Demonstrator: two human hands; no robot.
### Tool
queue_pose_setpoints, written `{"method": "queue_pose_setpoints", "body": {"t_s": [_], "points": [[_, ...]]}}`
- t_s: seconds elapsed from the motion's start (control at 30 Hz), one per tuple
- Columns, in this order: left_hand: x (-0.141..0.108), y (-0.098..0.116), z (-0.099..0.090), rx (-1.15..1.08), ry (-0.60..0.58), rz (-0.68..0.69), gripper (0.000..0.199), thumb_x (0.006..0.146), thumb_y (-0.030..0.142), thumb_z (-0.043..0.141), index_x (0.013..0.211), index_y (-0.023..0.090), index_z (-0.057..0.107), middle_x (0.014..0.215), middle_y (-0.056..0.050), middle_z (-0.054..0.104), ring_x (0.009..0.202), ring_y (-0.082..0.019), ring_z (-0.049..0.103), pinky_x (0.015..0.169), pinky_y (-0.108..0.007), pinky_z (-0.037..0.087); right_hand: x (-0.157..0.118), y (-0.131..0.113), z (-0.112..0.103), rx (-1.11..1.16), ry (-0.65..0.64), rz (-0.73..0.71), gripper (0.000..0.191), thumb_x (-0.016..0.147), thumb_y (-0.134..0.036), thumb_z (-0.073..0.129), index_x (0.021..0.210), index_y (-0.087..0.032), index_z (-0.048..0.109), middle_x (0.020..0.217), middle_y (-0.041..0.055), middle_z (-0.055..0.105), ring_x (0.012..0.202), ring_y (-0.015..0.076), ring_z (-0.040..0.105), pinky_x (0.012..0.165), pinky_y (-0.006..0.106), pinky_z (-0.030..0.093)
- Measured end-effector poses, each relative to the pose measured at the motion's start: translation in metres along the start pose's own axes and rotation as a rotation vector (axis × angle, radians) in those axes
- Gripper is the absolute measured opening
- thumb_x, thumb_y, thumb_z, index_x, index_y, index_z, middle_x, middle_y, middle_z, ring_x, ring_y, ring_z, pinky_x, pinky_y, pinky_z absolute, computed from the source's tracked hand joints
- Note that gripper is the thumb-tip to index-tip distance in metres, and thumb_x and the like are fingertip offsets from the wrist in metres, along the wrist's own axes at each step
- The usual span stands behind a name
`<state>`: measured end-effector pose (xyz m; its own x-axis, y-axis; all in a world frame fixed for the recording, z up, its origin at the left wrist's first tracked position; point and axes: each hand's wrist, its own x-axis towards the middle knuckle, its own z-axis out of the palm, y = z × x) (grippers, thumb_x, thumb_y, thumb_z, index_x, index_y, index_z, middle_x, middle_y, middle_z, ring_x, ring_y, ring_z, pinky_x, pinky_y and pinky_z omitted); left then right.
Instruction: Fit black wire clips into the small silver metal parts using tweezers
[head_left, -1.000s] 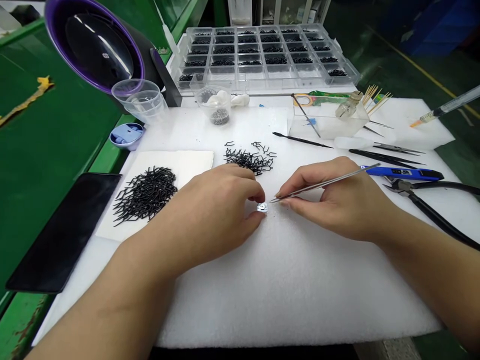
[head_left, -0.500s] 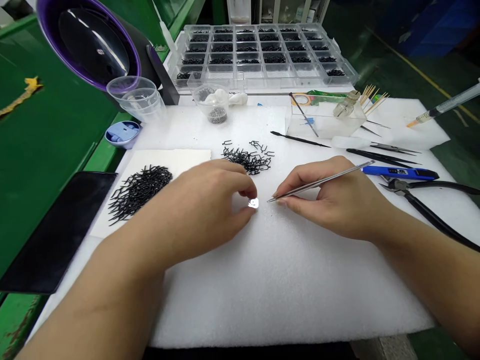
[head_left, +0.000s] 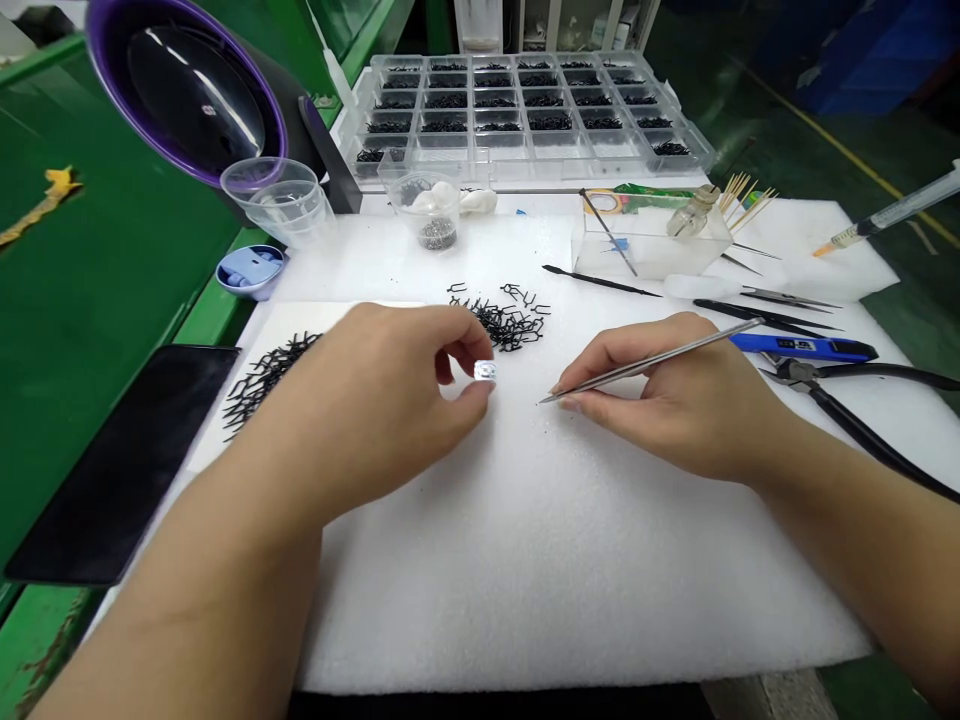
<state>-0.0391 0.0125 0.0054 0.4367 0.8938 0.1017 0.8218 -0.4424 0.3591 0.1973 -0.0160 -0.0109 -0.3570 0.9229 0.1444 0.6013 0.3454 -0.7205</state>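
The left hand (head_left: 382,400) pinches a tiny clear block (head_left: 485,371) at the fingertips — a light, steady hold suits it — while the right hand (head_left: 667,400), apart, keeps steel tweezers (head_left: 645,364) near it, above a white foam pad (head_left: 570,590).

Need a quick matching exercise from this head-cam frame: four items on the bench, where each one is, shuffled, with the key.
Items:
1. Small clear shiny part
2. Slim steel tweezers
3. Heap of black bent-wire pieces
4. Clear plastic compartment box

Places:
A. On a white paper sheet, partly behind the left hand
B. Pinched in the fingertips of the left hand
C. At the back, beyond the white foam pad
D. Held in the right hand

Pairs: 1-B, 2-D, 3-A, 4-C
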Motion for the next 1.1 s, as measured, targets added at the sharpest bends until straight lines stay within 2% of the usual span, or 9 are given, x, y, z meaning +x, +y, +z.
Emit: {"method": "queue_pose_setpoints", "body": {"t_s": [0.1, 0.27, 0.47, 0.7, 1.1], "points": [[-0.0021, 0.0017, 0.003, -0.001, -0.041, 0.03, 0.011, 0.078, 0.029, 0.065, 0.087, 0.028, 0.073, 0.073, 0.001, 0.068, 0.057, -0.017, 0.06, 0.048, -0.03, 0.042, -0.0004, 0.0009, -0.0003, -0.002, -0.007, -0.005, 0.01, 0.082, -0.016, 0.073, 0.082, -0.025, 0.076, 0.084, -0.0021, 0.08, 0.078, 0.02, 0.075, 0.07, 0.033, 0.059], [-0.0025, 0.0003, 0.0039, -0.003, -0.027, 0.067, 0.012, 0.079, 0.029, 0.066, 0.088, 0.029, 0.073, 0.073, 0.002, 0.067, 0.054, -0.014, 0.058, 0.047, -0.029, 0.041, 0.0, 0.0022, 0.0008, -0.01, -0.003, 0.0, 0.009, 0.083, -0.016, 0.073, 0.083, -0.024, 0.076, 0.085, -0.0023, 0.08, 0.078, 0.0193, 0.075, 0.07, 0.032, 0.059], [-0.0046, 0.0004, 0.0016, 0.011, -0.068, 0.055, 0.012, 0.079, 0.031, 0.065, 0.089, 0.029, 0.073, 0.074, 0.002, 0.068, 0.055, -0.015, 0.059, 0.048, -0.029, 0.042, 0.0002, 0.0011, 0.0011, -0.03, -0.023, -0.004, 0.01, 0.082, -0.015, 0.072, 0.083, -0.024, 0.077, 0.085, -0.0024, 0.081, 0.08, 0.0196, 0.075, 0.072, 0.033, 0.059], [-0.0023, -0.0005, 0.004, -0.009, -0.056, 0.065, 0.01, 0.077, 0.031, 0.067, 0.085, 0.033, 0.072, 0.071, 0.003, 0.068, 0.053, -0.017, 0.059, 0.045, -0.032, 0.042, -0.0002, 0.0011, 0.0003, -0.029, -0.035, -0.011, 0.01, 0.082, -0.016, 0.072, 0.084, -0.024, 0.077, 0.086, -0.0008, 0.081, 0.08, 0.0211, 0.075, 0.073, 0.034, 0.06], [-0.0019, 0.001, 0.007, -0.028, -0.113, 0.054, 0.01, 0.077, 0.032, 0.065, 0.084, 0.034, 0.071, 0.07, 0.005, 0.068, 0.052, -0.017, 0.058, 0.049, -0.032, 0.041, 0.0008, 0.0005, 0.0004, -0.032, -0.023, -0.027, 0.008, 0.083, -0.015, 0.073, 0.084, -0.022, 0.077, 0.085, -0.0009, 0.08, 0.079, 0.019, 0.075, 0.072, 0.032, 0.058]]}}
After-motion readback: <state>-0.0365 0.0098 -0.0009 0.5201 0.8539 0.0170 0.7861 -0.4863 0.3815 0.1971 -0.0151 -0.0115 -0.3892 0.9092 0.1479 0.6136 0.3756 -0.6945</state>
